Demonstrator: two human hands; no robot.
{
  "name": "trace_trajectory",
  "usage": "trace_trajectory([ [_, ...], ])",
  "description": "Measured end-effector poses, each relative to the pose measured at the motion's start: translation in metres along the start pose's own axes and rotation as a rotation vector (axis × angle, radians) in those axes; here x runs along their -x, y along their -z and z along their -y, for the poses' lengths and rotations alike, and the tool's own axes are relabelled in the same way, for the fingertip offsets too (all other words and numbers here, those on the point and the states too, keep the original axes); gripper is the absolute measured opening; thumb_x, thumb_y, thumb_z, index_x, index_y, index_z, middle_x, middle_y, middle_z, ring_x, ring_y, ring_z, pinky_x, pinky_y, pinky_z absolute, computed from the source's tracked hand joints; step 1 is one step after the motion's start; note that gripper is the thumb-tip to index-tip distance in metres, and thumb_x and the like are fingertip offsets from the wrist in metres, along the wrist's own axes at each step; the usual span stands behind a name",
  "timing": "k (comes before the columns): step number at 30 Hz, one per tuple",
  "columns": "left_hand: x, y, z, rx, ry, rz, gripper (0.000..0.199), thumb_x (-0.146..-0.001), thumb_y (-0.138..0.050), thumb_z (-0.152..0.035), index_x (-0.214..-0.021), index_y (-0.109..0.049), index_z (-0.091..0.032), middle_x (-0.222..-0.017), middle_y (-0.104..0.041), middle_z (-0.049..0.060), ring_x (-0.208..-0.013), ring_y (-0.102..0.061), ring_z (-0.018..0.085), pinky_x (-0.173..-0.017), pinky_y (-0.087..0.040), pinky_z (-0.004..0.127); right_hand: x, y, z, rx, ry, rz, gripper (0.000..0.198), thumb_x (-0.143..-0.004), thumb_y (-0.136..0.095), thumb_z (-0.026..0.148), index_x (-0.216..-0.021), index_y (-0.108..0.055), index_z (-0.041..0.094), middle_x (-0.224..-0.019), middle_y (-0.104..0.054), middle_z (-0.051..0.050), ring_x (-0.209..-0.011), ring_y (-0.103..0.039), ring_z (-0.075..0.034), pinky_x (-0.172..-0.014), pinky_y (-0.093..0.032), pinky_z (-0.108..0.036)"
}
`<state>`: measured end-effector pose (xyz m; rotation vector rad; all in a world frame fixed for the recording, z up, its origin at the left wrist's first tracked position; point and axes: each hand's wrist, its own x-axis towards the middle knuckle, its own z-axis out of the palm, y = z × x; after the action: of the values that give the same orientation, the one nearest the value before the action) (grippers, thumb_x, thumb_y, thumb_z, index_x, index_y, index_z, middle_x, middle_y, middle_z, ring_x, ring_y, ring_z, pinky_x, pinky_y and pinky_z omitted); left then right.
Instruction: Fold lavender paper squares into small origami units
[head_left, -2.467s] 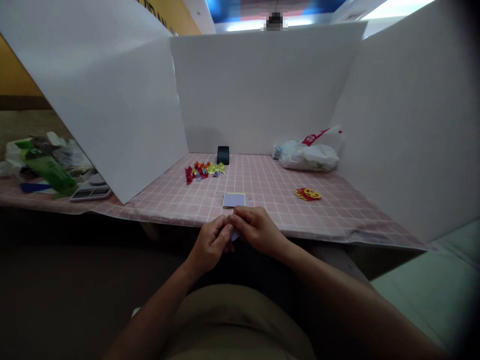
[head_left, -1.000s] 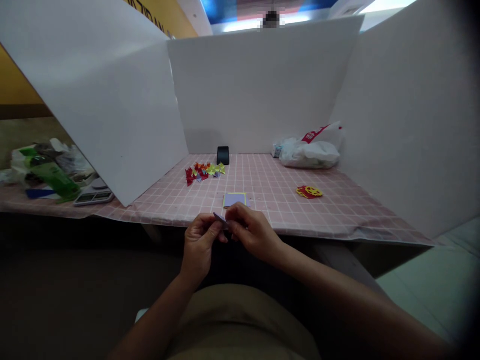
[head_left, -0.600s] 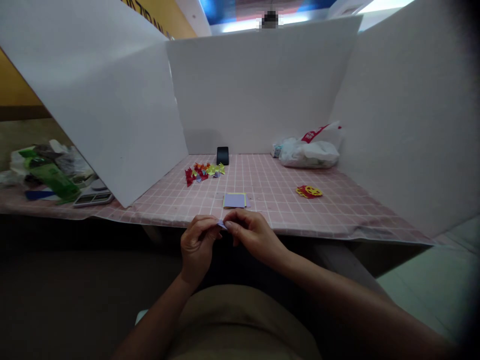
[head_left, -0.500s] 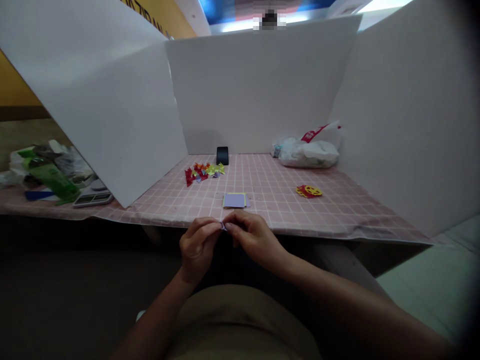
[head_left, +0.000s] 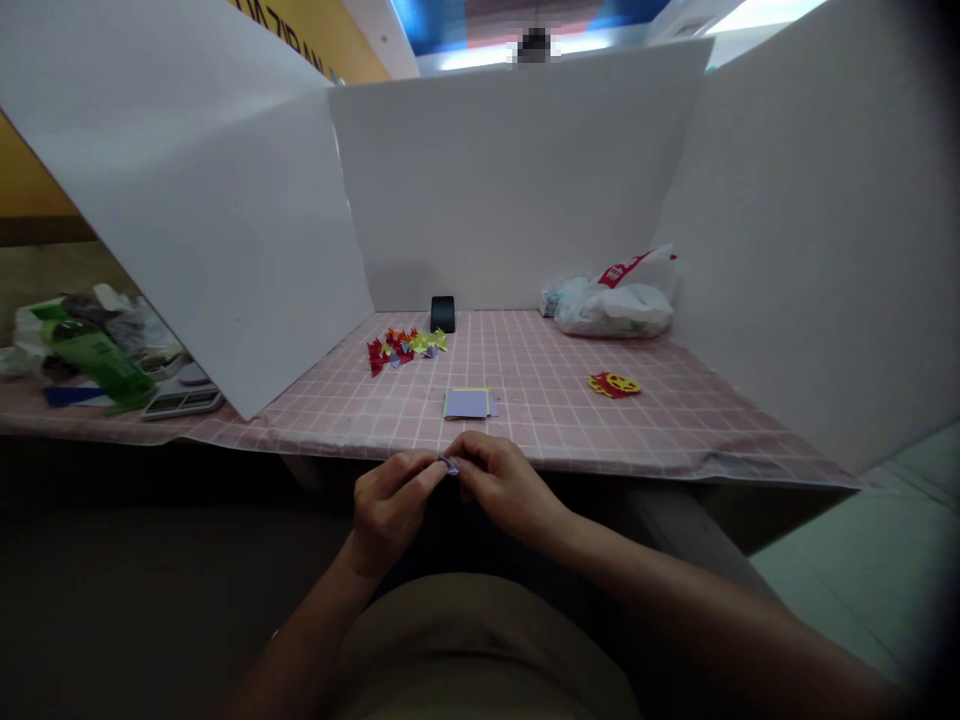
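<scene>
A small folded piece of purple paper is pinched between my two hands, just in front of the table's near edge. My left hand grips it from the left with thumb and fingers closed. From the right, my right hand pinches it too; the fingers cover most of the paper. Just beyond them on the table lies a stack of square paper sheets, purple on top with yellow edges showing. Farther back to the left sits a pile of small folded paper pieces in red, orange, yellow and purple.
A black phone-like object stands near the back panel. Red and yellow cut-out shapes lie at the right, with a white plastic bag behind. White panels enclose three sides. Outside the left panel are a scale and a green bottle.
Both hands have shifted slightly down in view, still holding the paper. The purple piece has turned a little between the fingertips. The view has tilted slightly.
</scene>
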<state>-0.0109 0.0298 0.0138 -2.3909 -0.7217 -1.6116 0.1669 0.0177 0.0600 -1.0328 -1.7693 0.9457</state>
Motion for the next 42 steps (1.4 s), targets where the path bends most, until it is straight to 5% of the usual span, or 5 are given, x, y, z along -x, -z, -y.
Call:
trace_trajectory([
  [9, -0.008, -0.005, -0.002, 0.041, 0.026, -0.012, 0.025, -0.086, -0.066, -0.006, -0.102, -0.073, -0.024, -0.098, -0.073, 0.005, -0.087, -0.072, 0.017, -0.078, -0.059, 0.026, -0.003, 0.009, 0.003, -0.374, -0.144, 0.1, 0.012, -0.088, -0.058, 0.025, -0.079, -0.057, 0.017, -0.067, -0.053, 0.003, -0.055, -0.051, -0.009, -0.056, -0.042, -0.024],
  [13, -0.014, -0.008, -0.006, 0.078, 0.01, -0.05, 0.021, -0.087, -0.065, -0.005, -0.099, -0.07, -0.022, -0.095, -0.07, 0.004, -0.085, -0.07, 0.015, -0.076, -0.059, 0.024, -0.006, 0.013, -0.001, -0.649, -0.263, 0.207, 0.026, -0.079, -0.071, 0.038, -0.076, -0.056, 0.017, -0.063, -0.052, 0.004, -0.053, -0.05, -0.01, -0.055, -0.048, -0.026],
  [22, -0.012, -0.01, -0.007, 0.141, 0.133, -0.051, 0.02, -0.087, -0.063, -0.001, -0.096, -0.068, -0.019, -0.092, -0.068, 0.003, -0.085, -0.067, 0.013, -0.079, -0.056, 0.023, -0.008, 0.016, -0.003, -0.684, -0.276, 0.153, 0.029, -0.074, -0.075, 0.037, -0.064, -0.057, 0.016, -0.056, -0.049, 0.005, -0.047, -0.04, -0.006, -0.047, -0.032, -0.021],
  [29, -0.013, -0.011, -0.011, 0.445, 0.441, 0.0, 0.014, -0.09, -0.062, -0.009, -0.092, -0.067, -0.021, -0.079, -0.064, -0.003, -0.064, -0.06, 0.008, -0.06, -0.049, 0.019, -0.007, 0.011, 0.002, -0.423, -0.058, 0.094, 0.013, -0.081, -0.067, 0.028, -0.079, -0.064, 0.016, -0.072, -0.058, 0.001, -0.062, -0.051, -0.01, -0.055, -0.04, -0.023],
  [42, -0.01, -0.01, -0.019, 0.394, 0.6, 0.041, 0.006, -0.088, -0.062, -0.017, -0.084, -0.066, -0.019, -0.073, -0.064, -0.002, -0.063, -0.058, 0.011, -0.061, -0.047, 0.023, -0.003, 0.005, -0.006, 0.124, 0.252, -0.078, 0.009, -0.085, -0.061, 0.01, -0.084, -0.058, 0.019, -0.083, -0.061, -0.002, -0.079, -0.056, -0.016, -0.071, -0.044, -0.029],
])
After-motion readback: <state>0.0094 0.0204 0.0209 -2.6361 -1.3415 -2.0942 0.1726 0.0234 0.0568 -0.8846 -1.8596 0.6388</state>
